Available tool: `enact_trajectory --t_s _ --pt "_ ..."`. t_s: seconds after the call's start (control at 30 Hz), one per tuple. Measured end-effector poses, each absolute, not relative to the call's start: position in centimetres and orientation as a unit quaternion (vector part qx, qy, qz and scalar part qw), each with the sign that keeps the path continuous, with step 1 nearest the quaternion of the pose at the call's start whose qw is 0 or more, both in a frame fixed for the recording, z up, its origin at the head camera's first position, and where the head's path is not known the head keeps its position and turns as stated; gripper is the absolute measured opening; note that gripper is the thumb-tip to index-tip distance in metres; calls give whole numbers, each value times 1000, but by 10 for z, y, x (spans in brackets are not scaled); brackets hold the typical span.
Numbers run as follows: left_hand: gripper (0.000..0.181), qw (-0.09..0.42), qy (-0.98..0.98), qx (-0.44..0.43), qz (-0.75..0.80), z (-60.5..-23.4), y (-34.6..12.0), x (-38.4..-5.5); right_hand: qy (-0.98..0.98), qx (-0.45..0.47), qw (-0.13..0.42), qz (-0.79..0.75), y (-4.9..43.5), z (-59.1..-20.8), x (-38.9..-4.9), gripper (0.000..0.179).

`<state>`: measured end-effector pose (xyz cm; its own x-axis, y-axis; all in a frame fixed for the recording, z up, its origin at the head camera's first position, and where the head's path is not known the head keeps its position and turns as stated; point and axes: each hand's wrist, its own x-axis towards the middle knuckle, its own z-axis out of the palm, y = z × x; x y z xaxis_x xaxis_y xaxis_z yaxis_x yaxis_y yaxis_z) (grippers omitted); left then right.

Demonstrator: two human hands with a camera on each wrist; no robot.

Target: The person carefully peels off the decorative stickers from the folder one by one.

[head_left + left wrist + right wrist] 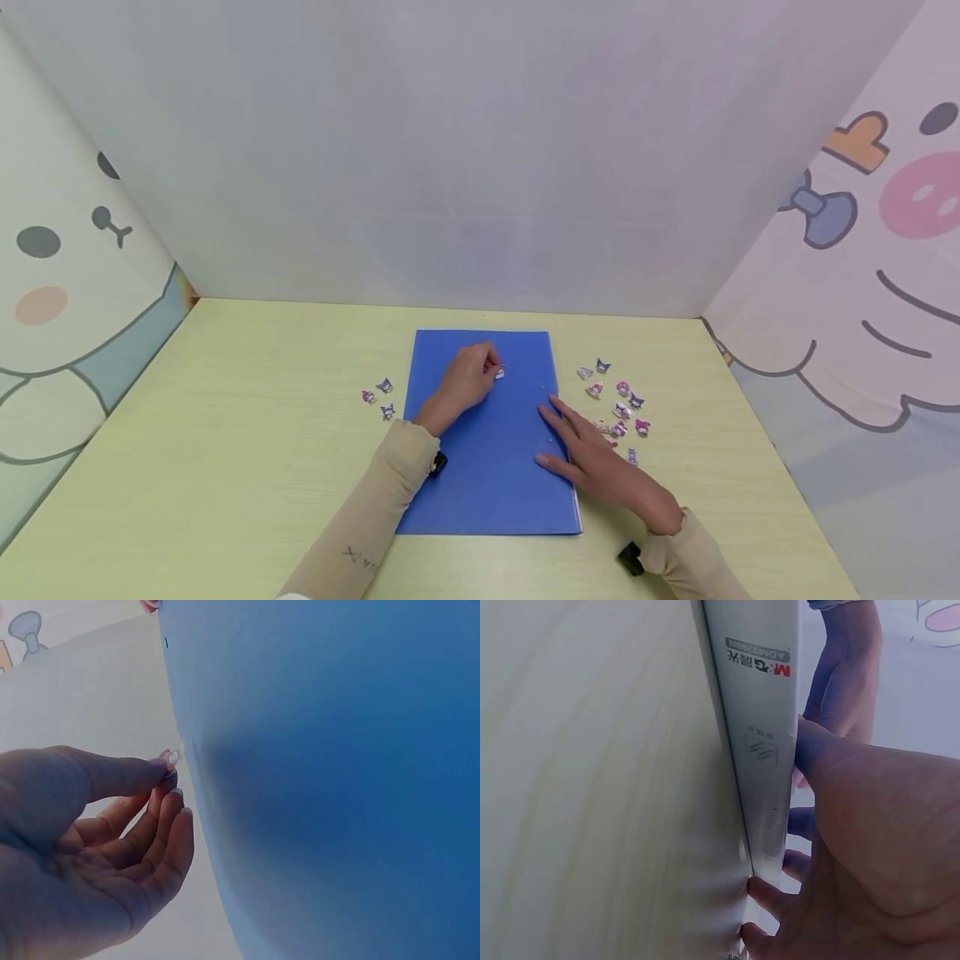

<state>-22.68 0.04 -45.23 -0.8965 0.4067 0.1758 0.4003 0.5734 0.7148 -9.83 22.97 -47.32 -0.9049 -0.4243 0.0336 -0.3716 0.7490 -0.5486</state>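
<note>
A blue folder (487, 492) lies flat on the table, with a white side edge (761, 772) that bears printed lettering. Over its upper part my left hand (467, 379) pinches a small pale pink-and-white sticker (174, 757) between thumb and forefinger, close above the cover. The same sticker shows as a white speck beside the fingertips in the head view. My right hand (596, 458) rests with spread fingers on the folder's right edge. In the right wrist view, fingers (772, 896) reach down along that edge to the table.
Several small cartoon-character stickers (622, 410) are scattered right of the folder, some partly behind the right hand. To the left lie 3 more stickers (385, 385). A pale wall stands behind the wooden table (247, 433), and cartoon-printed cloths hang at both sides.
</note>
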Motion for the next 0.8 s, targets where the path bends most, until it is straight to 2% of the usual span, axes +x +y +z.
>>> enact_trajectory --t_s 0.53,0.8 --pt "8 -2 892 198 407 -448 -19 -219 933 -218 33 -286 230 -471 -97 72" --pt "9 -9 889 199 412 -449 -35 -214 932 -215 43 -289 229 -471 -97 72"
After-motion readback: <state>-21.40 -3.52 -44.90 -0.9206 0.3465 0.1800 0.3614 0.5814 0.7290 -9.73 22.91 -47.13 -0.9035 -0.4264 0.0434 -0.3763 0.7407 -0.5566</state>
